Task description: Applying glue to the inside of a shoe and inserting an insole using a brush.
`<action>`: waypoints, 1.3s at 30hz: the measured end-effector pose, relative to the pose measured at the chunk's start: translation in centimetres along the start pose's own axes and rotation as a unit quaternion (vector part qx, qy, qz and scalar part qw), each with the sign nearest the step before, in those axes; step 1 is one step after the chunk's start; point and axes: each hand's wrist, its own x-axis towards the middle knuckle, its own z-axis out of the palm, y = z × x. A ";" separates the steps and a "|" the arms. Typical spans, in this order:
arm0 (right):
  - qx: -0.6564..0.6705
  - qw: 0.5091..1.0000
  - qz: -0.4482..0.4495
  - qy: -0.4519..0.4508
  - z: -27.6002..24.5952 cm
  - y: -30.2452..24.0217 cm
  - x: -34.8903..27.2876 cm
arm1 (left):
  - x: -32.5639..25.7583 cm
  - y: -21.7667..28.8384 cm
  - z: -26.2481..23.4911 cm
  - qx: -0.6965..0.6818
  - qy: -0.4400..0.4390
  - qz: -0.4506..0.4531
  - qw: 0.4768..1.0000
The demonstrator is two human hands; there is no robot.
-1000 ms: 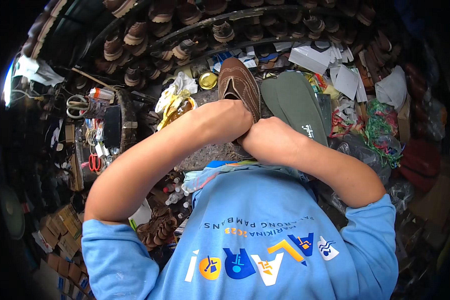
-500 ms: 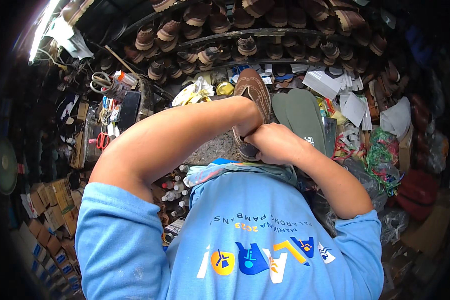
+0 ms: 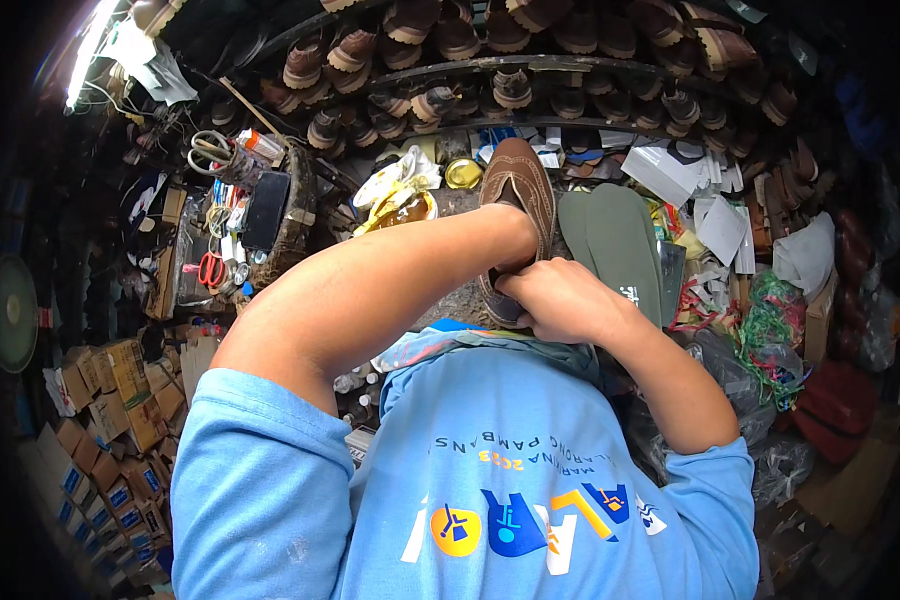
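A brown leather shoe (image 3: 517,170) with a perforated brogue pattern lies in front of me, toe pointing away and dark heel end close to my shirt. My left hand (image 3: 513,236) reaches down into its opening, so the fingers are hidden inside. At the shoe's right rear edge, my right hand (image 3: 562,297) is closed, with curled fingers gripping the rim near the heel. The two hands nearly meet there. Just right of the shoe lie dark green insole-shaped pieces (image 3: 610,245), partly overlapping.
Racks of brown shoes (image 3: 455,30) stand across the back. Red-handled scissors (image 3: 211,269), a black phone-like slab (image 3: 266,210) and a yellow-lidded tin (image 3: 463,174) are to the left. White paper sheets (image 3: 660,175) and tangled green-red strings (image 3: 775,315) lie right; stacked cardboard boxes (image 3: 120,390) fill the lower left.
The whole scene has shifted slightly rightward in view. My left hand stays in the shoe, and my right hand keeps at the heel rim with a small change of angle.
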 end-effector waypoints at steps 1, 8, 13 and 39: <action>-0.004 1.000 0.002 -0.003 -0.1 -0.1 0.0 | -0.1 0.1 0.2 -0.005 -0.003 -0.001 1.000; 0.010 0.999 0.006 0.030 0.2 -0.1 0.0 | -0.4 -0.5 0.4 -0.019 -0.011 -0.008 1.000; 0.007 1.000 0.009 0.003 -0.3 -0.3 0.0 | -0.5 -0.3 0.3 -0.022 -0.022 -0.006 1.000; -0.013 0.999 -0.018 0.046 0.3 -0.2 0.5 | -0.4 -0.6 0.2 -0.077 -0.035 -0.017 0.996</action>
